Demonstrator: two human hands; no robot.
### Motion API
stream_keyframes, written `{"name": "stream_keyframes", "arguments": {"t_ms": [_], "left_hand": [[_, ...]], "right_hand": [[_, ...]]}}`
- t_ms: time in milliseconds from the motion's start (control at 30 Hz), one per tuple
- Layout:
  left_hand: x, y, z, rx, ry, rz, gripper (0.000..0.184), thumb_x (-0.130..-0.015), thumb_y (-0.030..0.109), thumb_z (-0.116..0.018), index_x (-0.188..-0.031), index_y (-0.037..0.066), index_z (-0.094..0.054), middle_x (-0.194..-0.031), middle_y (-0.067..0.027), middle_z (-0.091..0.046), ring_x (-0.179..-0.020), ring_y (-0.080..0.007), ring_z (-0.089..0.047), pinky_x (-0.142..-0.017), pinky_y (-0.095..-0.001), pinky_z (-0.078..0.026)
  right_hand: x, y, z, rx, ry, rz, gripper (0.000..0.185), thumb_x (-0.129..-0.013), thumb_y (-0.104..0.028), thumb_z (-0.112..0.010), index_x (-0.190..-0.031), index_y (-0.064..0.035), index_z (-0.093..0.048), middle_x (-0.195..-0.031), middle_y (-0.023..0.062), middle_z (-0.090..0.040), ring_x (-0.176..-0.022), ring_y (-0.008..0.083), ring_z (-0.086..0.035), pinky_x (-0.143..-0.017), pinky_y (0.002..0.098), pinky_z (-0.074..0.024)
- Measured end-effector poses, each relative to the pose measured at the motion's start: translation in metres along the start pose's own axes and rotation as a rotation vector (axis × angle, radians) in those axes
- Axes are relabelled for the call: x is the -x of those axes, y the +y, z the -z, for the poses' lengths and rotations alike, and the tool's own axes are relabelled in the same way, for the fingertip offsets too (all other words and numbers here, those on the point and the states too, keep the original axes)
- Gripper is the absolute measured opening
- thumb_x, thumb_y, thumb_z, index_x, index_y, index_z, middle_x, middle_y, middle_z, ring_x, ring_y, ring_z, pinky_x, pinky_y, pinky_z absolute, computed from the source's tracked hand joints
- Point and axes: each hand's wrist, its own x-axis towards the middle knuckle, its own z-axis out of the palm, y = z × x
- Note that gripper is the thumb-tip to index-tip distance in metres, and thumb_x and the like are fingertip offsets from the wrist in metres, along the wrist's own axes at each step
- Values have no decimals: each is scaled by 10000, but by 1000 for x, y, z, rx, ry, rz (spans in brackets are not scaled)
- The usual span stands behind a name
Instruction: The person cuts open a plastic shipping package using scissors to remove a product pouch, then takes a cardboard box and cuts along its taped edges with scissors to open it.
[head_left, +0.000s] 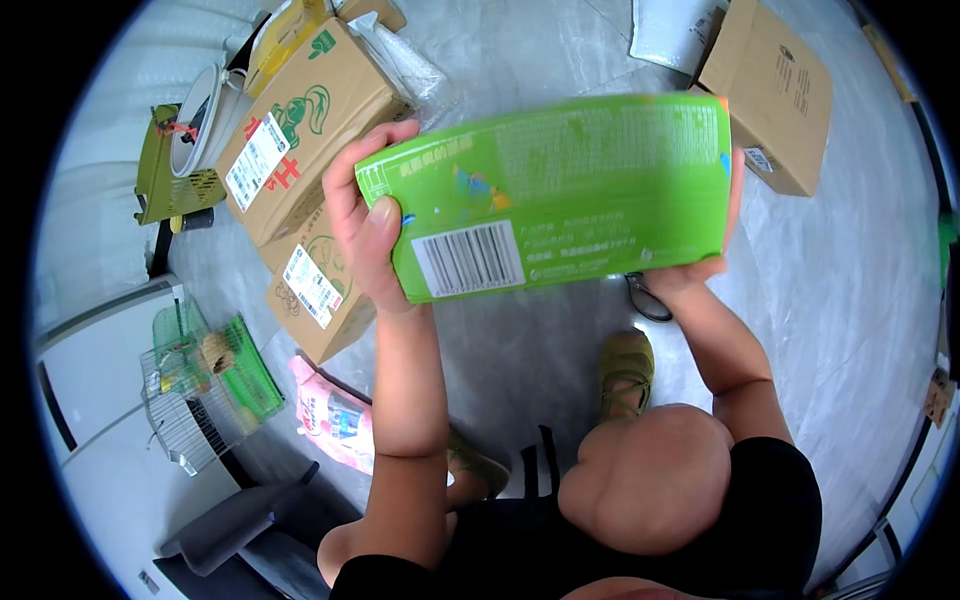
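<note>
Holding a green box (570, 195) above the floor (520, 370), the left hand (363, 230) and right hand (690, 273) are clamped on its opposite ends. The box is lifted, not yet set down; whether opened is unclear. Labelled cartons (300, 120) lie left of it.

A barcode (468, 259) marks the green box (600, 190) and red characters (283, 173) a brown carton (340, 118), all wording unreadable

Home around me, by looks; grey tiled floor (530, 370) under my shoes (627, 360); small wire cage (190, 420) with straw-coloured ball (215, 352); pale curtain (110, 130); labelled cartons (340, 75) nearby.
</note>
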Motion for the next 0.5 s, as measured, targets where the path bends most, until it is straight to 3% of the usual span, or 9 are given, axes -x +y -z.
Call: {"name": "stream_keyframes", "arguments": {"t_ms": [133,167,267,300,500], "left_hand": [[-14,3,-19,-66,112,-17,466,-900,248,-498,-1293,5,-438,-1235,-195,-526,-1139,-289,-541,-984,-409,-434],[-22,1,-19,5,109,-3,421,-937,207,-473,-1307,8,-440,-1206,-151,-554,-1098,-241,-570,-945,-377,-460],[-52,-5,-14,-2,126,43,409,-953,213,-481,-1308,12,-451,-1165,-133,-582,-1063,-214,-593,-908,-355,-482],[-63,-9,-11,61,121,62,385,-957,194,-482,-1297,11,-467,-1136,-128,-600,-1045,-209,-606,-898,-348,-495],[-110,-26,5,146,92,159,374,-958,211,-500,-1277,16,-484,-1146,-127,-603,-1044,-220,-613,-905,-357,-509]], "right_hand": [[-17,16,5,-3,127,-95,1002,-895,-751,-305,-1496,41,-183,-1529,173,-295,-1398,269,-313,-1129,419,-280],[-25,26,7,-38,143,-110,989,-902,-740,-317,-1495,42,-192,-1531,161,-299,-1405,259,-302,-1141,410,-257],[-56,34,6,-7,6,-82,938,-929,-695,-339,-1498,38,-197,-1531,128,-307,-1412,231,-286,-1156,385,-201],[-63,40,8,-125,-53,-108,840,-976,-613,-335,-1500,31,-207,-1535,115,-299,-1411,226,-280,-1156,373,-187],[-79,73,16,-149,-153,-278,687,-1028,-482,-335,-1494,14,-250,-1492,102,-364,-1392,198,-300,-1151,355,-184]]}}
